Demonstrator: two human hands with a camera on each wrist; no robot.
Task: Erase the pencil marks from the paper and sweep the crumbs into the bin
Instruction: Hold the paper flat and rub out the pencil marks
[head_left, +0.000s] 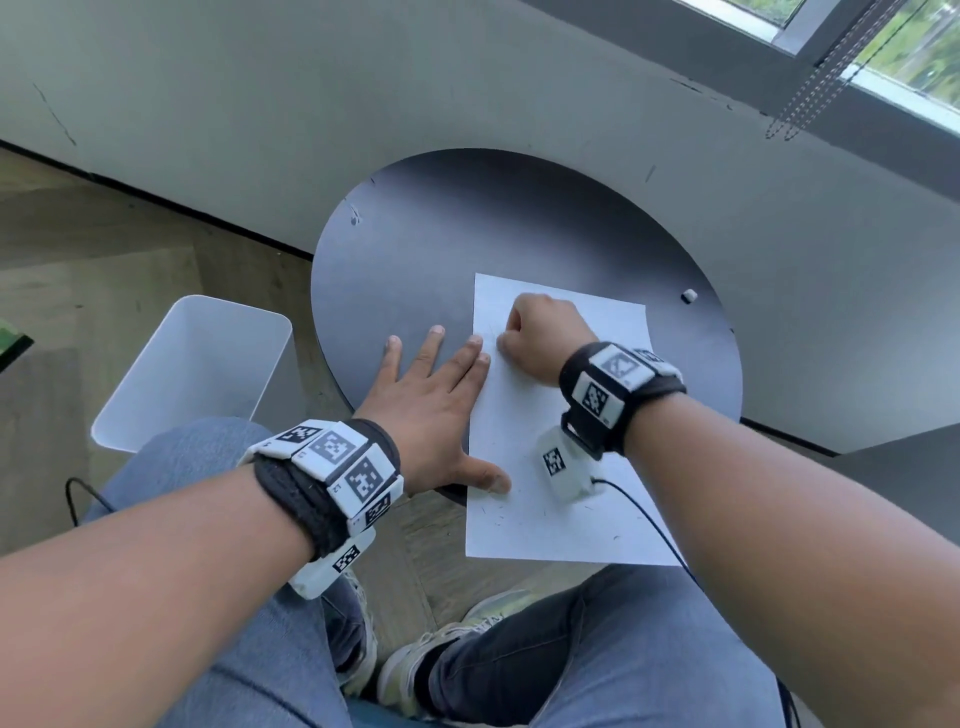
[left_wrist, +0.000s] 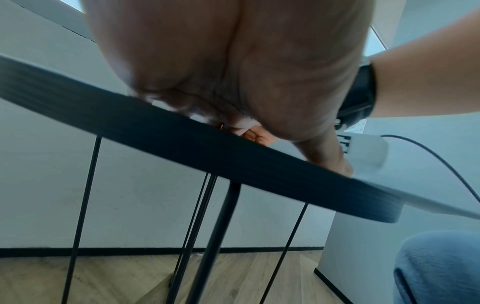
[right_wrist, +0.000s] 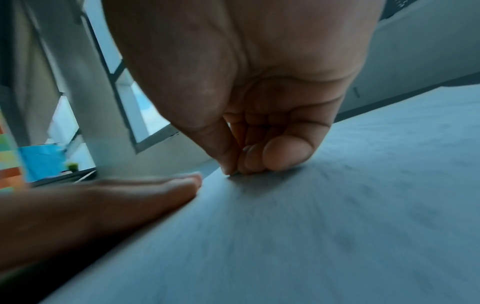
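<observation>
A white sheet of paper (head_left: 582, 519) lies on the round dark table (head_left: 493, 223), its near end hanging over the edge. My left hand (head_left: 436, 395) lies flat with fingers spread, thumb and two fingertips pressing on the paper's left edge. My right hand (head_left: 535, 338) is curled into a fist on the upper part of the sheet. In the right wrist view its thumb and fingertips (right_wrist: 283, 152) pinch together against the paper (right_wrist: 337, 205); the eraser between them barely shows. A faint pencil line (head_left: 491, 332) runs beside that hand. Dark crumbs (head_left: 498, 514) dot the sheet's near end.
A white plastic bin (head_left: 197, 364) stands on the wood floor left of the table, by my left knee. A small white block (head_left: 688, 295) lies near the table's right rim. A grey wall runs behind the table. A black cable (head_left: 649, 519) crosses the paper's near right corner.
</observation>
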